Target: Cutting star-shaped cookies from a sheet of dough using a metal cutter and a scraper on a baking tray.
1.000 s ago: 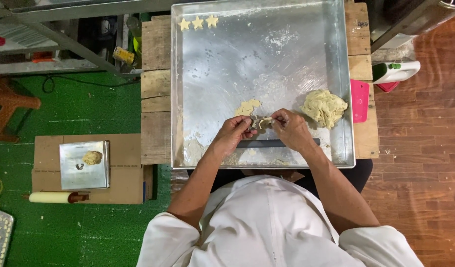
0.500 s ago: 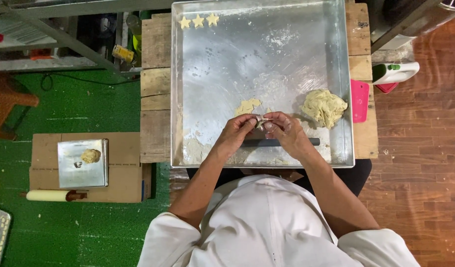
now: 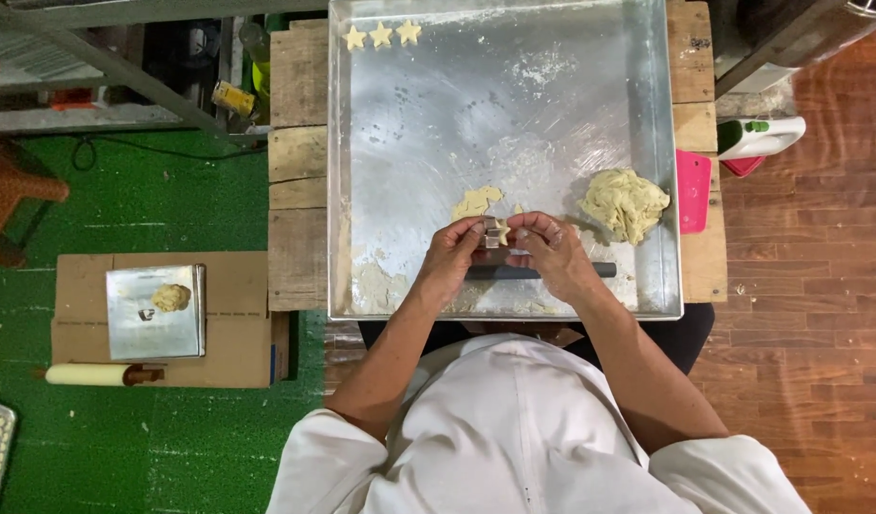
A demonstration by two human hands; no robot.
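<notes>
Both my hands meet over the near part of a large metal tray (image 3: 354, 171). My left hand (image 3: 454, 255) and my right hand (image 3: 550, 249) pinch a small metal star cutter (image 3: 495, 231) between their fingertips, with a pale star of dough showing in it. A flat scrap of rolled dough (image 3: 476, 202) lies just beyond the hands. To the right sits a lump of dough (image 3: 625, 203). Three star-shaped dough pieces (image 3: 381, 35) line the tray's far left corner. A dark rod (image 3: 595, 270) lies under my right hand.
The tray rests on a wooden pallet table (image 3: 297, 190). A pink scraper (image 3: 692, 190) and a white bottle (image 3: 762, 136) sit at the right. At the left, a cardboard box (image 3: 76, 286) carries a small metal tray (image 3: 154, 309) with dough, and a rolling pin (image 3: 100, 374).
My fingertips, which were closed tightly together over the cutter, have parted a little, and the dough star now shows between them. Nothing else has moved.
</notes>
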